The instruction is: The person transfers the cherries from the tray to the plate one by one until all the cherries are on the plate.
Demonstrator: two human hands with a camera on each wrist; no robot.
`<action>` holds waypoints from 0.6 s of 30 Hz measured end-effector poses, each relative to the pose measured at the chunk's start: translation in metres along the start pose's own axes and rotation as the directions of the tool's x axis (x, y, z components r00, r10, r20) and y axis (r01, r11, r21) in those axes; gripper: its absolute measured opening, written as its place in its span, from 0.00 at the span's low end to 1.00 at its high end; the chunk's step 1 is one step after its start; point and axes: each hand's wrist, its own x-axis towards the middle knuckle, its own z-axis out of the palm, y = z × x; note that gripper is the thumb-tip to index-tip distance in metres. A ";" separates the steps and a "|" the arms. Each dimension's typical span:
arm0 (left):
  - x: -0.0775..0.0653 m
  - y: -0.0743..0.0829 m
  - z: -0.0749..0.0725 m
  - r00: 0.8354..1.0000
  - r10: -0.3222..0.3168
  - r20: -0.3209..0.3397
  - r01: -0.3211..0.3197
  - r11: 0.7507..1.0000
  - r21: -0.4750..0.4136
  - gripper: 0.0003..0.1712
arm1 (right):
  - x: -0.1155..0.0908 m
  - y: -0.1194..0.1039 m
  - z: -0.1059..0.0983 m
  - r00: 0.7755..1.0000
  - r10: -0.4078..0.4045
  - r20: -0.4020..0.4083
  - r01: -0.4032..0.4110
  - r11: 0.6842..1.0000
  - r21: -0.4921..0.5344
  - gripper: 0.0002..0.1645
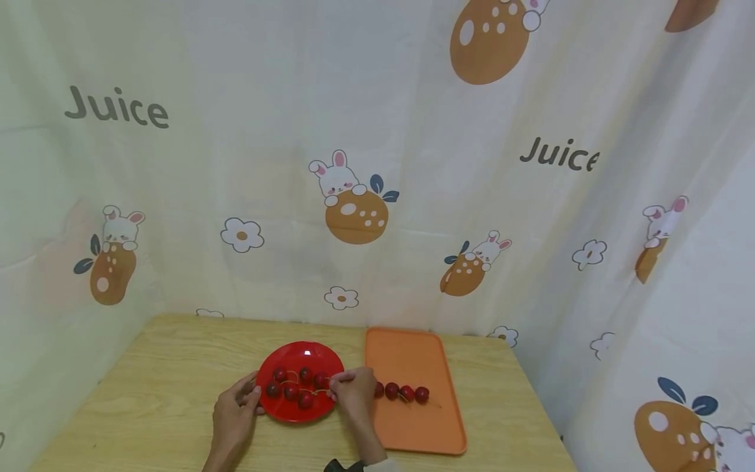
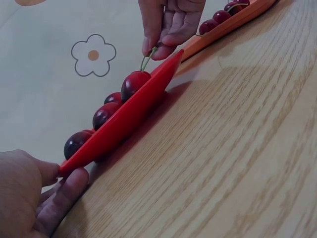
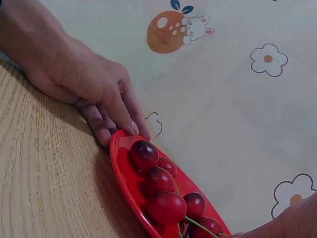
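Note:
A round red plate (image 1: 307,353) carries several dark red cherries (image 1: 291,392) with green stems. On its left side, my left hand (image 1: 232,414) holds the rim, thumb on top and fingers beneath, as the left wrist view shows. My right hand (image 1: 356,392) is over the plate's right edge, thumb and fingertips pinching a green stem (image 2: 147,60). The cherry (image 2: 134,85) on that stem sits at the plate's right side, against the red surface in the left wrist view. In the right wrist view only part of the right hand (image 3: 285,220) shows.
An orange rectangular tray (image 1: 407,354) lies right of the plate, with several cherries (image 1: 406,393) in a row across it; the right hand partly covers the row's left end. Both stand on a light wooden table (image 1: 194,367), with a printed curtain (image 1: 265,164) behind.

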 end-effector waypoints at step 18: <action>0.000 0.000 -0.001 1.000 -0.028 -0.003 0.028 1.000 -0.007 0.25 | 0.024 0.049 0.013 0.946 -0.321 -0.042 0.303 0.924 -0.232 0.15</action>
